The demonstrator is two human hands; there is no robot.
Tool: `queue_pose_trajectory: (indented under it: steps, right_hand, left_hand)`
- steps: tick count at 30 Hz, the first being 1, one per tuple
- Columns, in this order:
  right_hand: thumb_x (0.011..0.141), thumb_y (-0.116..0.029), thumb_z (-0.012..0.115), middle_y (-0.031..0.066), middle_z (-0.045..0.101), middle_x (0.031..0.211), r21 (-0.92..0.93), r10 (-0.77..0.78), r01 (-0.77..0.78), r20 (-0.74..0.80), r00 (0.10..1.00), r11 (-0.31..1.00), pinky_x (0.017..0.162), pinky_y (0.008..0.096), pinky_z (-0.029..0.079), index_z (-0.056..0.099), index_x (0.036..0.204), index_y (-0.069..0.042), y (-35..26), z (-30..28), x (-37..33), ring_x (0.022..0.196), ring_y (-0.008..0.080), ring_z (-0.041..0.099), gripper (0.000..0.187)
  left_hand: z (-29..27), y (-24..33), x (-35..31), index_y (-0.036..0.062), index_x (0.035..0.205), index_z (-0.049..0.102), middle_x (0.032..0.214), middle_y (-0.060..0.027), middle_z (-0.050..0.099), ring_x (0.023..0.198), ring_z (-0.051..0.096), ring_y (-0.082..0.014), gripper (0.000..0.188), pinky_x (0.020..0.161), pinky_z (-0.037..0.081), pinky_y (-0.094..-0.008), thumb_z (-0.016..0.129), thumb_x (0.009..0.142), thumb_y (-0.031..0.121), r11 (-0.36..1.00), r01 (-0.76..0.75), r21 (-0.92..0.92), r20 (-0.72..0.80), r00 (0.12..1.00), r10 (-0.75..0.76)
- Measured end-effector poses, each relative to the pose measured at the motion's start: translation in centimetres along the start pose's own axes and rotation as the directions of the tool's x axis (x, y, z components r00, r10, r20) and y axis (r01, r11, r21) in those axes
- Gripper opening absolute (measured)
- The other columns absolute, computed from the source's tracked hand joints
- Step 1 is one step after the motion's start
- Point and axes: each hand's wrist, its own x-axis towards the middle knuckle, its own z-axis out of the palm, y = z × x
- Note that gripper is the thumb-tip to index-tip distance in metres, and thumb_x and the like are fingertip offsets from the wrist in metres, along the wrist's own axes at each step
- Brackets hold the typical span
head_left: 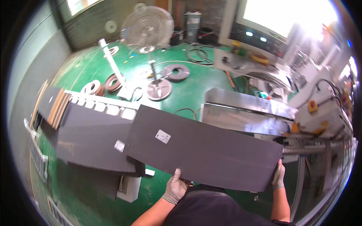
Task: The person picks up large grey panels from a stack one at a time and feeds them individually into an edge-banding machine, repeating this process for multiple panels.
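A long dark grey panel (211, 154) with a white label (163, 136) stretches across the space in front of my body. My left hand (176, 187), in a pale glove, grips its near edge, thumb on top and fingers hidden beneath. At the panel's right end my gloved right hand (279, 175) holds the short edge near the corner. To the left lies a stack of similar dark panels (90, 132), the top one bearing a white label (119, 145). The held panel's left end overlaps the stack in view; I cannot tell whether they touch.
White rollers (113, 110) line the stack's far side. A machine with a metal bed (241, 119) stands at the right. Beyond are a pedestal fan (148, 32), rolls of edging strip (176, 72) on the green floor, and a cluttered table (241, 60).
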Motion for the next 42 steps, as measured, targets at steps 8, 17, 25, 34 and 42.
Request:
queue_pose_trajectory:
  steps: [8, 17, 25, 34, 42]
  right_hand:
    - [0.105, -0.052, 0.033, 0.0111, 0.058, 0.133, 0.499, 0.366, -0.078, -0.512, 0.777, 0.863, 0.102, 0.0412, 0.046, 0.053, 0.135, 0.002, 18.1, -11.9, -20.3, 0.117, 0.0274, 0.059, 0.064]
    - [0.101, -0.057, 0.040, 0.0105, 0.057, 0.133, 0.777, 0.660, 0.110, -0.593, 0.461, 0.620, 0.103, 0.0438, 0.046, 0.051, 0.137, -0.003, 26.5, -8.0, -39.4, 0.118, 0.0294, 0.058, 0.066]
    - [0.098, -0.059, 0.049, 0.0105, 0.060, 0.128, 0.709, 0.683, -0.020, -0.671, 0.290, 0.705, 0.101, 0.0426, 0.046, 0.054, 0.132, -0.003, 20.9, -6.1, -38.5, 0.117, 0.0269, 0.057, 0.066]
    - [0.092, -0.053, 0.063, 0.0102, 0.064, 0.121, 0.841, 0.709, -0.009, -0.449, 0.544, 0.540, 0.098, 0.0469, 0.049, 0.056, 0.128, -0.006, 16.3, -7.9, -38.6, 0.110, 0.0286, 0.062, 0.060]
    - [0.084, -0.046, 0.077, 0.0060, 0.061, 0.107, 0.716, 0.695, -0.091, -0.628, 0.351, 0.692, 0.086, 0.0377, 0.054, 0.054, 0.119, -0.004, 14.6, -7.2, -35.7, 0.097, 0.0206, 0.062, 0.059]
  left_hand:
    - [5.7, -5.5, 7.4, 0.0021, 0.125, 0.051, 0.116, -0.0123, 0.063, 0.105, 0.064, -0.0221, 0.050, 0.083, 0.055, -0.0358, 0.061, 0.098, 0.042, 0.702, 0.274, 0.658, 0.048, 0.915, -0.402]
    - [6.7, -11.4, 15.7, -0.0057, 0.074, 0.063, 0.064, -0.0127, 0.061, 0.063, 0.058, -0.0229, 0.067, 0.062, 0.047, -0.0376, 0.050, 0.097, 0.056, -0.305, -0.343, 0.888, 0.011, 0.680, -0.733]
    - [23.8, -11.1, 26.3, 0.0064, 0.098, 0.070, 0.096, -0.0155, 0.069, 0.094, 0.065, -0.0336, 0.034, 0.086, 0.050, -0.0411, 0.064, 0.089, 0.038, -0.267, -0.790, 0.551, 0.798, 0.593, -0.109]
    - [25.4, -15.6, 31.5, 0.0051, 0.097, 0.066, 0.102, -0.0162, 0.063, 0.103, 0.056, -0.0364, 0.038, 0.094, 0.042, -0.0457, 0.066, 0.086, 0.041, -0.678, -0.565, 0.471, 0.768, 0.640, 0.001]
    - [21.3, -15.5, 25.0, -0.0025, 0.099, 0.063, 0.090, -0.0187, 0.065, 0.081, 0.062, -0.0312, 0.024, 0.078, 0.049, -0.0393, 0.055, 0.095, 0.020, -0.306, -0.780, 0.546, 0.678, 0.626, -0.385]
